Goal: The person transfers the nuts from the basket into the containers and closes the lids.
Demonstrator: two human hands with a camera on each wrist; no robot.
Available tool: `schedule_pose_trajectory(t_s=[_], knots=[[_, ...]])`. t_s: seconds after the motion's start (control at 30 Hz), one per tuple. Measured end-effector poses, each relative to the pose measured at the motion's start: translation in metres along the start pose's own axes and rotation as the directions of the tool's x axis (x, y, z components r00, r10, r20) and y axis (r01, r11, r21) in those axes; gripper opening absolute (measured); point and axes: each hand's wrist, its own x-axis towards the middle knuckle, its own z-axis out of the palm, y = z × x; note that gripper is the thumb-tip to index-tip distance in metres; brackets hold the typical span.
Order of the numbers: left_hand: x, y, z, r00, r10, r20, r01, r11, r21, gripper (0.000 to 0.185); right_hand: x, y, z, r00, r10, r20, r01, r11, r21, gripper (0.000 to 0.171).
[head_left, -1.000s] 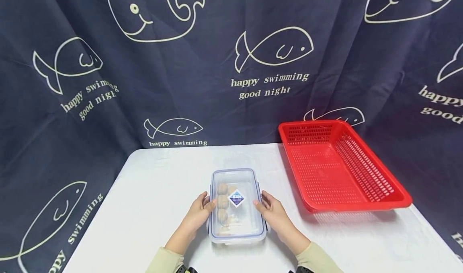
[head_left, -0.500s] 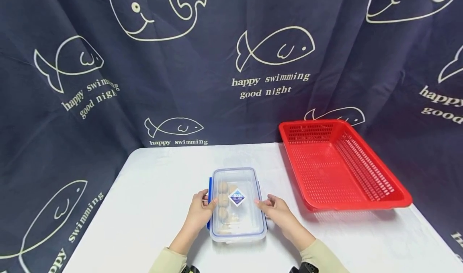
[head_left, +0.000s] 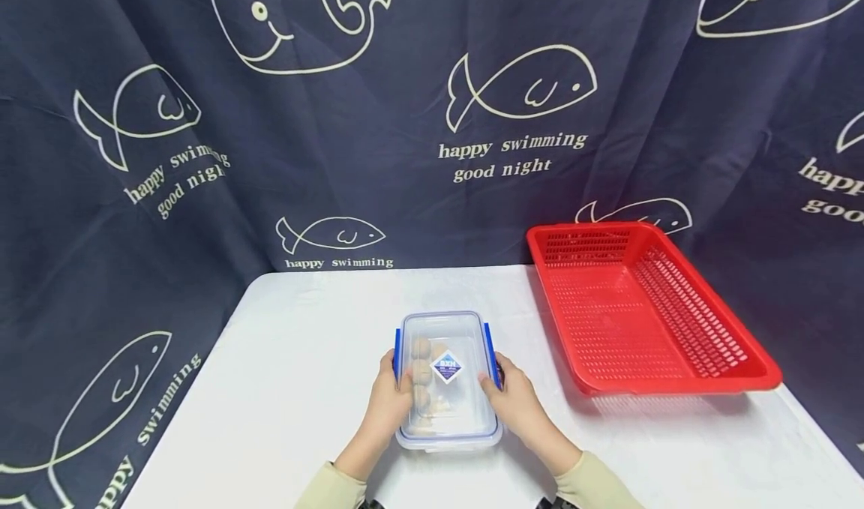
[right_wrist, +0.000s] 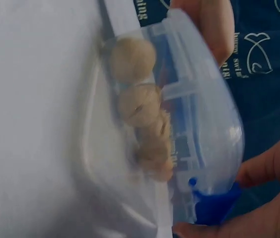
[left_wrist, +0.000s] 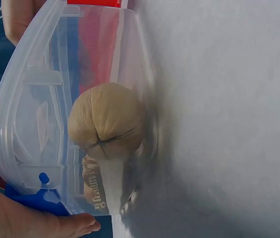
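Note:
A clear plastic food container (head_left: 448, 441), its lid on and ringed by a blue seal, sits lengthwise on the table with a diamond label (head_left: 447, 366) on top. Inside lie several tan, seamed balls that look like walnuts (left_wrist: 107, 119), mostly along its left side. My left hand (head_left: 388, 404) grips the left side, thumb on the lid's edge. Opposite, my right hand (head_left: 516, 400) holds the right side in the same way. Blue latches stick out on both sides, the left latch (head_left: 397, 351) and the right latch (head_left: 493, 351). Fingers under the rim are partly hidden.
A big red plastic basket (head_left: 607, 329) with slotted walls stands at the right of the white table (head_left: 317, 344). A dark blue curtain (head_left: 405, 179) printed with fish hangs behind the table and along both sides.
A second ago neither blue latch stuck out. The left latch swung outward first, then the right one. Both hands have closed in on the container's sides, and the head view has shifted slightly.

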Motion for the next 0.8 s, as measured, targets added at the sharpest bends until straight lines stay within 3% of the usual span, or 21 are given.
schedule_pose_trajectory(t_s=[0.17,0.47,0.67,0.8], knots=[[-0.003,0.0,0.001,1.0,0.018,-0.012,-0.018,0.999,0.036,0.055,-0.006,-0.005,0.007,0.999,-0.044,0.012,0.045,0.997,-0.06,0.056],[-0.001,-0.003,0.002,0.996,0.084,-0.03,-0.082,0.993,0.081,0.052,-0.006,-0.014,0.017,0.99,-0.13,-0.051,0.118,0.974,-0.195,0.049],[0.002,0.0,-0.001,0.997,0.074,0.024,-0.076,0.994,0.082,0.052,-0.005,-0.012,0.006,0.989,-0.142,0.032,0.146,0.965,-0.217,0.051],[0.006,0.005,-0.018,0.994,0.08,0.078,-0.09,0.986,0.139,0.052,-0.004,-0.015,-0.007,0.986,-0.141,0.088,0.157,0.964,-0.216,0.053]])
